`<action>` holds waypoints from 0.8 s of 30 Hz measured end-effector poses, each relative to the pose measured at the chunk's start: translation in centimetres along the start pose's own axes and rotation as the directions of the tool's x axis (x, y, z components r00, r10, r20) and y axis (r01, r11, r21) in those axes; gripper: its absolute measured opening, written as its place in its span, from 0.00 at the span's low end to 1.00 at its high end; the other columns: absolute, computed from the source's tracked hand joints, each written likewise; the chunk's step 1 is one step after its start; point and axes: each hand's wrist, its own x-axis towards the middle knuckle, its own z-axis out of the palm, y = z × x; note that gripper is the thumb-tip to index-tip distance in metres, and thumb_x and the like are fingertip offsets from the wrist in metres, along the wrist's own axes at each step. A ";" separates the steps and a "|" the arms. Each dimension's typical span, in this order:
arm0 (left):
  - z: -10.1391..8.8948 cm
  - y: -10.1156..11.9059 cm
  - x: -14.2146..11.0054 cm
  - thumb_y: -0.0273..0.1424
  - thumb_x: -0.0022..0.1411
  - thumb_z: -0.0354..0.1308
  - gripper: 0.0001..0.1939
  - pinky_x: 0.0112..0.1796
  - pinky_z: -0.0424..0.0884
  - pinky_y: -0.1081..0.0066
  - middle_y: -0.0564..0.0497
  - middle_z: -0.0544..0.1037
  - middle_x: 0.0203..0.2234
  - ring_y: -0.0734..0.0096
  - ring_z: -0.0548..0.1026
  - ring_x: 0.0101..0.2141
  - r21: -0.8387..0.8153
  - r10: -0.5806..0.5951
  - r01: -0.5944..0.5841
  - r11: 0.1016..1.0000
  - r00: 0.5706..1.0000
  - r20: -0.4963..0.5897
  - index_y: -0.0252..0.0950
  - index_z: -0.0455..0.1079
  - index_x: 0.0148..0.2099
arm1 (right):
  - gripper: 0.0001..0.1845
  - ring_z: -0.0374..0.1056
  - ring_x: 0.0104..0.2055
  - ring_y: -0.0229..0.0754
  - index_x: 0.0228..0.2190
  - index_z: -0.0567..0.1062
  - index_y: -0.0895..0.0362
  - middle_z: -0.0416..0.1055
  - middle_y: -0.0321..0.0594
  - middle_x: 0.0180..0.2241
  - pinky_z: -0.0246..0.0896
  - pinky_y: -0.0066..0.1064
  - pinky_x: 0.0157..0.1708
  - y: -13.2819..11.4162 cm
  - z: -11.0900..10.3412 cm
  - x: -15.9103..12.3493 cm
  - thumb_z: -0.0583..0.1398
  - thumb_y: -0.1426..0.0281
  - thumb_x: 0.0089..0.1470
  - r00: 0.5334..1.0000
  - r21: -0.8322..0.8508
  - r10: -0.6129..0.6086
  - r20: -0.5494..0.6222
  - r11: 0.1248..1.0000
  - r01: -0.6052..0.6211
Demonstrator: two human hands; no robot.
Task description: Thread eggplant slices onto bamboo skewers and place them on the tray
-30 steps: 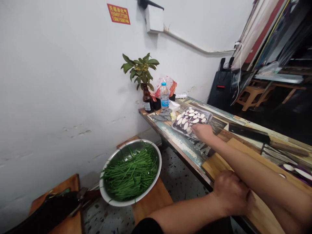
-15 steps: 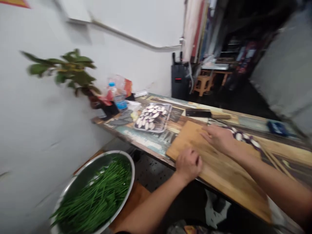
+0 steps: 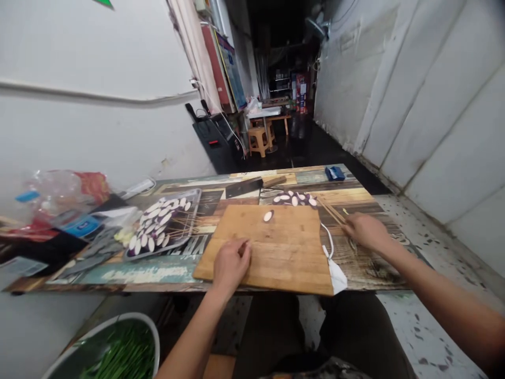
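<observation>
My left hand rests on the left front part of a wooden cutting board, fingers curled in with nothing showing in them. To the right of the board, my right hand has its fingertips closed on the near ends of thin wooden skewers lying on the table. A lone eggplant slice, pale with a purple rim, sits near the board's far edge. Just beyond that edge is a pile of eggplant slices. On the left, a clear tray holds many skewered eggplant slices.
A cleaver lies behind the board, and a blue box is at the far right. Left stand a bottle with a blue cap and bags. Below the table edge, a metal basin holds green stalks. A white strap hangs by the board.
The view has turned to the right. My right hand has moved off the board to the skewers on its right. My left hand stays curled at the board's left side.
</observation>
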 end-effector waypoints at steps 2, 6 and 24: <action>0.3 1.1 2.3 0.37 0.57 0.49 0.16 0.36 0.64 0.71 0.47 0.75 0.34 0.67 0.71 0.35 0.067 -0.022 0.016 0.998 0.996 0.090 0.35 0.71 0.43 | 0.16 0.67 0.36 0.43 0.29 0.74 0.59 0.71 0.46 0.34 0.54 0.27 0.29 -0.1 0.2 0.0 0.51 0.64 0.55 0.999 0.013 0.040 -0.016 0.999 -0.039; 2.1 3.8 7.1 0.43 0.58 0.46 0.19 0.32 0.63 0.70 0.44 0.76 0.32 0.63 0.72 0.34 0.212 -0.103 0.055 0.976 0.970 0.221 0.36 0.72 0.39 | 0.16 0.68 0.35 0.43 0.30 0.74 0.61 0.72 0.48 0.34 0.56 0.27 0.30 -0.5 -0.1 0.3 0.49 0.67 0.55 0.996 0.031 0.084 -0.003 0.996 -0.084; 7.3 5.2 11.9 0.27 0.42 0.62 0.17 0.20 0.61 0.78 0.50 0.75 0.26 0.78 0.68 0.20 -0.633 -0.205 0.344 0.693 0.936 0.285 0.32 0.71 0.39 | 0.14 0.70 0.40 0.49 0.34 0.76 0.66 0.73 0.58 0.34 0.62 0.31 0.36 -0.9 -1.7 1.8 0.57 0.72 0.46 0.978 0.055 0.194 0.076 0.979 -0.198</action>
